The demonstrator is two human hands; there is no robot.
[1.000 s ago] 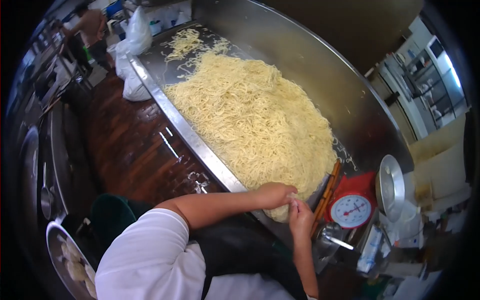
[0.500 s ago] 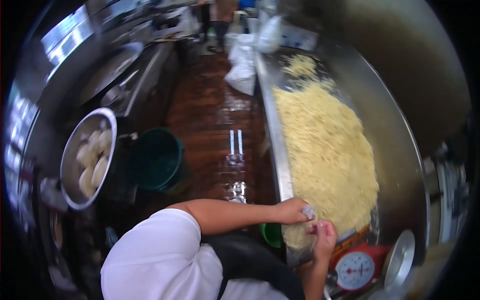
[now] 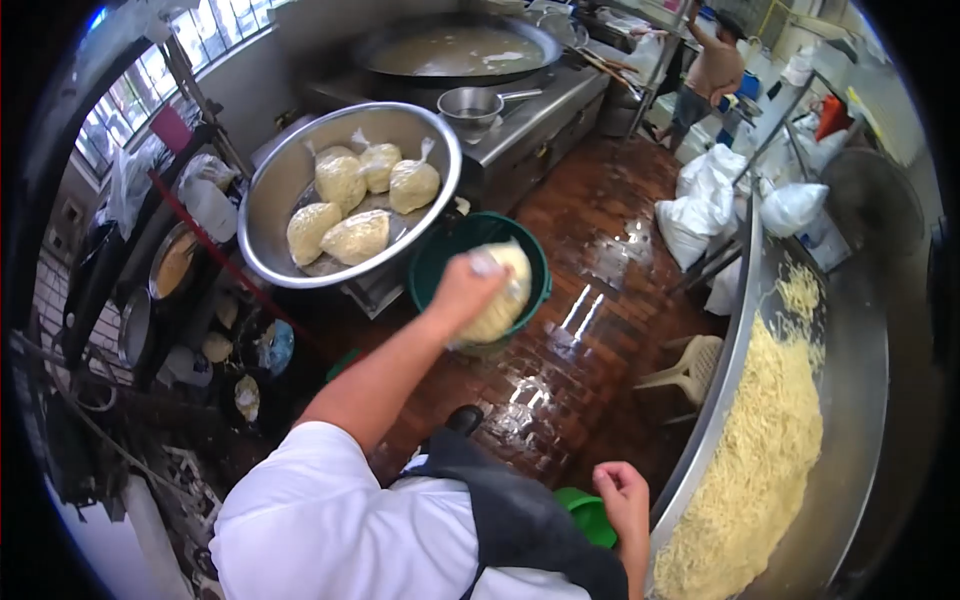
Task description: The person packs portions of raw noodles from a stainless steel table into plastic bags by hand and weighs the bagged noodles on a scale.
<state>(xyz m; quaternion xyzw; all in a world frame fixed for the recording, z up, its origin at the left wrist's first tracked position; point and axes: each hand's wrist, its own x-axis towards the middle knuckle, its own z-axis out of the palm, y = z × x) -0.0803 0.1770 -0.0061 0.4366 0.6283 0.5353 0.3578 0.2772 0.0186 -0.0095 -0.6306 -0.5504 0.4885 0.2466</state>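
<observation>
My left hand (image 3: 470,288) grips the gathered top of a clear plastic bag of pale yellow noodles (image 3: 495,312), which hangs over a dark green tub (image 3: 538,262). Left of it, a wide metal basin (image 3: 252,232) holds several knotted bags of noodles (image 3: 340,180). My right hand (image 3: 622,490) is low at the right, beside the metal trough, its fingers curled together; nothing shows in it. Loose noodles (image 3: 760,430) are heaped in the long metal trough (image 3: 728,385).
A large wok (image 3: 460,50) and a saucepan (image 3: 470,103) sit on the metal counter at the back. A person (image 3: 712,70) stands far off near white sacks (image 3: 698,205). A plastic stool (image 3: 690,375) and a green bucket (image 3: 588,515) are beside the trough.
The view has swung left, off the scale and toward the basin. My left hand has moved from the noodle heap to above the tub with the bag, and my hands are now far apart.
</observation>
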